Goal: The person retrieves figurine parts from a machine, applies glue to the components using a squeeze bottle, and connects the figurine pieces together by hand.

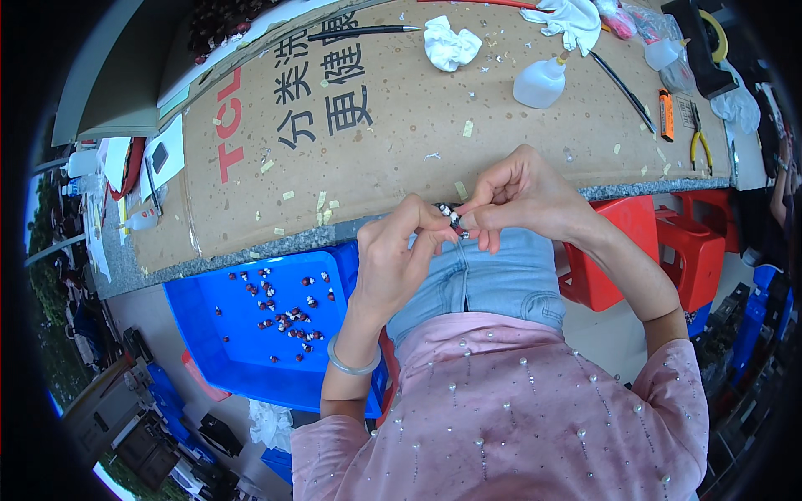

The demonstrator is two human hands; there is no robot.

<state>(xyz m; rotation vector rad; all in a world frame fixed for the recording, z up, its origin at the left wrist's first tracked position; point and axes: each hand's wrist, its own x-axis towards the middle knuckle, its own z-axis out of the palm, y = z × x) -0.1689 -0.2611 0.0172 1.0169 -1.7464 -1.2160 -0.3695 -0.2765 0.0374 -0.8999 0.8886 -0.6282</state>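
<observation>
Between my two hands, just off the table's near edge, is a small dark figure-like piece with white and red parts (449, 215). My left hand (401, 242) pinches it from the left with thumb and forefinger. From the right, my right hand (518, 200) closes its fingertips on the same piece. The fingers cover much of it, so its exact kind is not clear. Left of my left forearm, a blue plastic bin (200, 334) has several small red-brown and white pieces (292, 317) scattered on its bottom.
Cardboard (401, 125) covers the table, strewn with tape scraps. On it are crumpled tissue (451, 44), a white squeeze bottle (540, 83), an orange box (666, 115), yellow-handled pliers (700, 146) and a tape dispenser (706, 50). Red stools (622, 250) stand at the right.
</observation>
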